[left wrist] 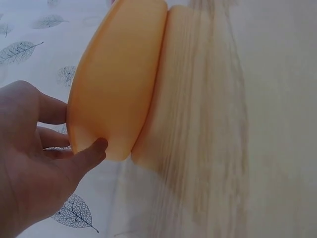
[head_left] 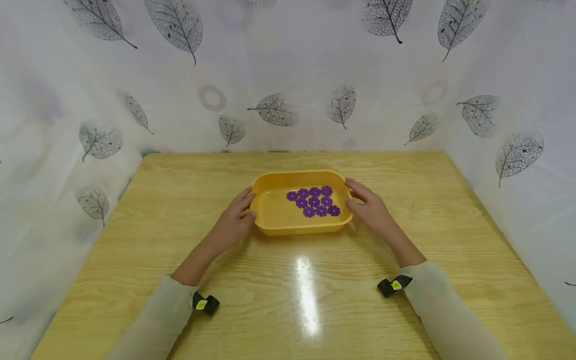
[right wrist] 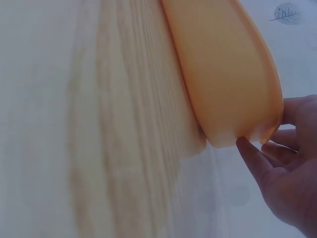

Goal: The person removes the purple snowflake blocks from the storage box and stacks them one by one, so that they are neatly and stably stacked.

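Note:
A shallow yellow plastic tray (head_left: 272, 207) sits on the wooden table. Several purple flower-shaped discs (head_left: 314, 202) lie flat inside it, grouped from its middle to its right side. At the tray's left end, my left hand (head_left: 234, 217) grips the rim and corner, thumb nearer to me. My right hand (head_left: 371, 207) holds the opposite end in much the same way. Seen from the left wrist, the thumb presses the tray's outer wall (left wrist: 119, 84) near its corner. From the right wrist, fingers curl around the tray's end (right wrist: 228, 79), and the discs are hidden.
Pale wood grain covers the tabletop (head_left: 252, 290), with a bright reflection in front of the tray. White cloth (head_left: 180, 125) printed with dark leaves hangs behind the table and along both sides. A small black camera (head_left: 206, 303) is strapped at each wrist.

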A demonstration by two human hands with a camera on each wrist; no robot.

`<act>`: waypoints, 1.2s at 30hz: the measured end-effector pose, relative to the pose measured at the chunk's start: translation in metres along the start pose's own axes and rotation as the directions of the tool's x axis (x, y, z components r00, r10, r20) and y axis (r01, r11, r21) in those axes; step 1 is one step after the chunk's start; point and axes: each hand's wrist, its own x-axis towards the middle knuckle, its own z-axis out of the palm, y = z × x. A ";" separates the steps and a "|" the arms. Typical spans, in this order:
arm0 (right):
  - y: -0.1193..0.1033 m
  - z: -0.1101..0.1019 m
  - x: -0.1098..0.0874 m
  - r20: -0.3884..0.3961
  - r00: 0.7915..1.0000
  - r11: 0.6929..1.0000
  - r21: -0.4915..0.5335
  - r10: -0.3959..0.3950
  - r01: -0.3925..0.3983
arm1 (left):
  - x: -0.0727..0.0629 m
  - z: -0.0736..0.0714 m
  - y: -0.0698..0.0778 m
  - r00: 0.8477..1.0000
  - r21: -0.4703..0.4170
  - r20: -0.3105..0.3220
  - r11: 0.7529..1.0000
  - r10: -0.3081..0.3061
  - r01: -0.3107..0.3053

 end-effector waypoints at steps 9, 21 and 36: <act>-0.003 -0.002 0.005 -0.004 1.000 1.000 -0.018 0.006 -0.006 | 0.019 0.002 0.012 0.966 0.205 -0.207 0.972 0.156 -0.113; -0.002 -0.005 0.002 -0.007 1.000 1.000 -0.017 -0.003 0.003 | 0.073 0.022 0.032 0.997 0.197 -0.038 0.978 0.074 -0.065; 0.002 0.000 -0.002 0.002 1.000 1.000 0.001 -0.024 0.024 | 0.104 0.040 0.027 0.997 0.199 0.069 0.980 -0.044 0.029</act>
